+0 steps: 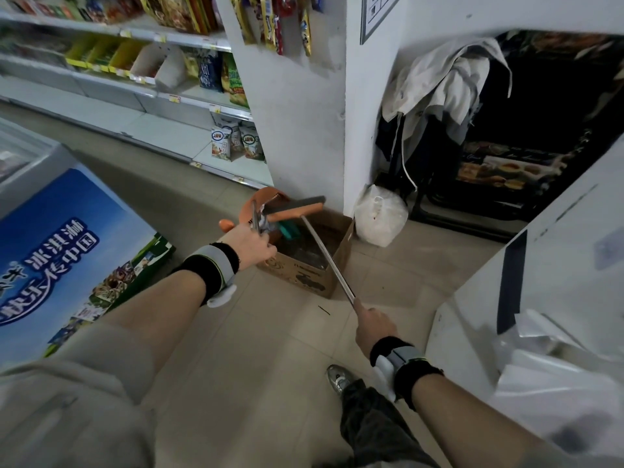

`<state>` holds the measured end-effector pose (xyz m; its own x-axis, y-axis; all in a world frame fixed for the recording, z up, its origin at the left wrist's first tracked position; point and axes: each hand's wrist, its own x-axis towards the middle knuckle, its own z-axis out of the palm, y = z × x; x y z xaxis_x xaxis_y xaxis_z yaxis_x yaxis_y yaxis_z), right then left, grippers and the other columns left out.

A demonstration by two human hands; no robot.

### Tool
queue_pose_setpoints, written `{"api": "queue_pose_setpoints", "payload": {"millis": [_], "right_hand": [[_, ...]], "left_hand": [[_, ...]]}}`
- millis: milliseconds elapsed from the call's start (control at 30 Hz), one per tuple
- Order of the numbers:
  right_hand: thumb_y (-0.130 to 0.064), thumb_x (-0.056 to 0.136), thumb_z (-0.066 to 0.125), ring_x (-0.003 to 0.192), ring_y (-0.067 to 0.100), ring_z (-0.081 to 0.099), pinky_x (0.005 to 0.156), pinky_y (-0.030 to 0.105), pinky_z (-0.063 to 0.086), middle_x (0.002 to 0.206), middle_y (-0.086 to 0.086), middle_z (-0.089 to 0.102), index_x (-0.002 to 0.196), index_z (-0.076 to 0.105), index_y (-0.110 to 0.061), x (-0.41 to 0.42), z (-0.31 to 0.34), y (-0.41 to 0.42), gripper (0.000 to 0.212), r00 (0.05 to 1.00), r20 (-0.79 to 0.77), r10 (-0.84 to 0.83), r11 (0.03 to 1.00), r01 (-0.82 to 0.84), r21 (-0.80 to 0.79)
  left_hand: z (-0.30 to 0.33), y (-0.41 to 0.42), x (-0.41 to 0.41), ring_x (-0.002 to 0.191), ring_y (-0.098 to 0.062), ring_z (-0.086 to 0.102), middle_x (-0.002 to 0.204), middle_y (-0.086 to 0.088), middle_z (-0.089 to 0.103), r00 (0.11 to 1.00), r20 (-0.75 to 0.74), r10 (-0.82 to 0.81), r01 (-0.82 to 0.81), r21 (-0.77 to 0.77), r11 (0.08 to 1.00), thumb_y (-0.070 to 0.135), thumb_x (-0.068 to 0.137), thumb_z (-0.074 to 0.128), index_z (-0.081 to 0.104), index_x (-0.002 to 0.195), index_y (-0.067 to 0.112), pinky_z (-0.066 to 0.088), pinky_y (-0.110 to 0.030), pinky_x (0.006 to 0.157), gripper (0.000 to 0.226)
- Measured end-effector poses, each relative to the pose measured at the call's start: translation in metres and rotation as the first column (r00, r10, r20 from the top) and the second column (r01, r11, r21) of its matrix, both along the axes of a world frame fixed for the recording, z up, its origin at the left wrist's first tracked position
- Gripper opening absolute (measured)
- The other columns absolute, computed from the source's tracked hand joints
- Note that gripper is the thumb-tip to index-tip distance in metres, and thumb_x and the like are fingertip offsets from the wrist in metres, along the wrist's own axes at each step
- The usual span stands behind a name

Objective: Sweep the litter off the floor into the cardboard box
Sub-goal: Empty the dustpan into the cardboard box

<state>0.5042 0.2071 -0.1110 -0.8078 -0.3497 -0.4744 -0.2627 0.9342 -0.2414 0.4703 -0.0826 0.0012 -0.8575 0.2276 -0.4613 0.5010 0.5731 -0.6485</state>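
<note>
An open cardboard box [312,276] stands on the tiled floor against a white pillar. My left hand [251,243] grips the metal handle of an orange dustpan [260,206], which is tipped over the box's left side. Crumpled litter [287,229], grey and green, hangs at the pan's lip above the box. My right hand [371,325] grips the metal pole of a broom [327,256]. Its orange head [297,207] with grey bristles is lifted over the box, next to the pan.
A blue freezer chest [67,251] stands at the left. Store shelves [152,92] with packets line the back. A white bag [381,216] sits right of the box. A white counter [540,282] with plastic bags is at the right. My shoe [339,380] is on the tiles.
</note>
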Motion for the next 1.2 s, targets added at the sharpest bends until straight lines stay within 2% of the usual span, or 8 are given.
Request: {"api": "queue_pose_setpoints", "payload": {"millis": [200, 333, 467, 667, 767, 933, 1067, 1200], "right_hand": [[-0.007, 0.091, 0.043, 0.104, 0.032, 0.062, 0.078, 0.036, 0.051, 0.112, 0.012, 0.062, 0.139, 0.038, -0.018, -0.004, 0.003, 0.012, 0.05, 1.0, 0.023, -0.011, 0.999, 0.01, 0.048], [-0.007, 0.09, 0.043, 0.098, 0.031, 0.064, 0.07, 0.035, 0.047, 0.107, 0.01, 0.065, 0.141, 0.036, -0.022, 0.001, -0.001, 0.024, 0.054, 0.999, 0.006, -0.04, 0.998, 0.039, 0.042], [-0.006, 0.09, 0.041, 0.097, 0.032, 0.062, 0.072, 0.036, 0.049, 0.106, 0.011, 0.064, 0.142, 0.035, -0.023, -0.001, 0.0, 0.022, 0.055, 0.997, -0.043, -0.065, 0.997, 0.063, -0.038], [-0.005, 0.089, 0.042, 0.091, 0.031, 0.065, 0.065, 0.034, 0.044, 0.102, 0.011, 0.065, 0.144, 0.032, -0.02, -0.011, 0.003, -0.004, 0.058, 0.996, -0.087, 0.002, 0.998, -0.007, -0.057], [-0.007, 0.09, 0.043, 0.095, 0.031, 0.065, 0.07, 0.035, 0.049, 0.106, 0.011, 0.065, 0.142, 0.036, -0.019, -0.015, 0.004, -0.008, 0.053, 0.997, -0.068, 0.032, 0.999, -0.032, 0.001], [-0.008, 0.091, 0.045, 0.105, 0.029, 0.063, 0.082, 0.038, 0.053, 0.116, 0.009, 0.063, 0.137, 0.042, -0.016, -0.012, 0.0, 0.011, 0.047, 0.999, -0.007, 0.034, 0.995, -0.033, 0.098], [-0.008, 0.09, 0.043, 0.107, 0.031, 0.062, 0.08, 0.036, 0.051, 0.116, 0.01, 0.063, 0.134, 0.045, -0.016, -0.008, -0.001, 0.027, 0.044, 1.0, 0.017, -0.018, 0.994, 0.016, 0.109], [-0.004, 0.09, 0.042, 0.105, 0.031, 0.062, 0.077, 0.036, 0.05, 0.114, 0.011, 0.064, 0.14, 0.039, -0.018, -0.009, 0.003, 0.025, 0.051, 0.999, -0.018, -0.037, 0.996, 0.038, 0.083]], "left_hand": [[0.007, -0.003, 0.0, 0.098, -0.027, 0.064, 0.123, -0.01, 0.058, 0.997, -0.033, 0.064, -0.064, 0.01, 0.998, 0.011, 0.094, 0.046, 0.045, 0.125, 0.02, 0.045, -0.039, 0.078, 0.032], [0.008, -0.004, 0.002, 0.099, -0.027, 0.063, 0.12, -0.01, 0.058, 0.997, -0.028, 0.071, -0.071, 0.01, 0.997, 0.01, 0.094, 0.045, 0.047, 0.125, 0.018, 0.046, -0.039, 0.079, 0.032], [0.011, -0.006, 0.002, 0.097, -0.026, 0.063, 0.12, -0.009, 0.058, 0.995, -0.025, 0.101, -0.101, 0.031, 0.994, 0.009, 0.093, 0.046, 0.046, 0.125, 0.019, 0.046, -0.038, 0.076, 0.034], [0.011, -0.008, 0.003, 0.097, -0.026, 0.064, 0.118, -0.006, 0.059, 0.995, -0.035, 0.094, -0.094, 0.011, 0.996, 0.009, 0.09, 0.051, 0.046, 0.124, 0.022, 0.048, -0.041, 0.083, 0.036], [0.017, -0.009, 0.002, 0.102, -0.028, 0.062, 0.122, -0.007, 0.057, 0.992, -0.058, 0.11, -0.108, 0.043, 0.993, 0.01, 0.093, 0.048, 0.043, 0.128, 0.021, 0.046, -0.04, 0.082, 0.038], [0.022, -0.023, 0.002, 0.095, -0.027, 0.063, 0.116, -0.007, 0.059, 0.987, -0.075, 0.139, -0.134, 0.062, 0.989, 0.009, 0.091, 0.047, 0.044, 0.123, 0.022, 0.048, -0.04, 0.077, 0.035], [0.022, -0.025, 0.003, 0.094, -0.026, 0.062, 0.111, -0.006, 0.059, 0.989, -0.087, 0.121, -0.118, 0.032, 0.992, 0.008, 0.091, 0.046, 0.045, 0.122, 0.02, 0.047, -0.038, 0.076, 0.034], [0.021, -0.024, 0.004, 0.096, -0.026, 0.061, 0.112, -0.007, 0.058, 0.987, -0.086, 0.138, -0.135, 0.039, 0.99, 0.007, 0.091, 0.045, 0.043, 0.125, 0.021, 0.044, -0.037, 0.075, 0.037]]}}
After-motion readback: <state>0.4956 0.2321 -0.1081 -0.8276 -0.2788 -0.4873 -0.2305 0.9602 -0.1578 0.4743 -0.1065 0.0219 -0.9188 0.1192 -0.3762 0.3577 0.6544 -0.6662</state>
